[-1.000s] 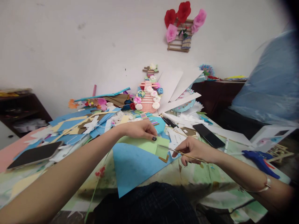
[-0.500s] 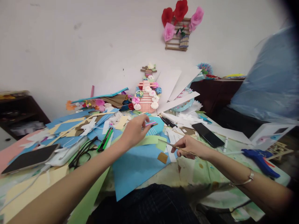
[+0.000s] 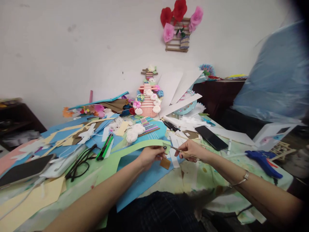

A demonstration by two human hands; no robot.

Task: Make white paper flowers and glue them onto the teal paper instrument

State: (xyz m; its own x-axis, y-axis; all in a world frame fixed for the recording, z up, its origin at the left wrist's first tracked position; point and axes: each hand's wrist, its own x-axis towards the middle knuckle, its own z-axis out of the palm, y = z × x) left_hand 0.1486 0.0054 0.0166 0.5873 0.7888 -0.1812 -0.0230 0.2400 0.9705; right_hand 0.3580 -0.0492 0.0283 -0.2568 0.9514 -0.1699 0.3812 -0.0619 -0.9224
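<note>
My left hand (image 3: 150,156) pinches the end of a curved light green paper strip (image 3: 125,150) that lies over a large blue sheet (image 3: 142,175). My right hand (image 3: 191,149) is closed round thin gold-coloured scissors (image 3: 181,150), whose tip points left toward the green paper's end. The two hands are close together over the table's near edge. A small brown card square (image 3: 165,163) lies just below my left fingers.
A black phone (image 3: 211,137) and a blue glue gun (image 3: 262,161) lie to the right. Black glasses (image 3: 79,162), green pens (image 3: 105,147) and another phone (image 3: 23,169) lie to the left. Paper scraps and a flower-covered craft (image 3: 147,100) crowd the back by the wall.
My left hand reached forward to the striped pieces, then drew back toward me and now pinches the green strip. My right hand stayed on the scissors and shifted slightly left.
</note>
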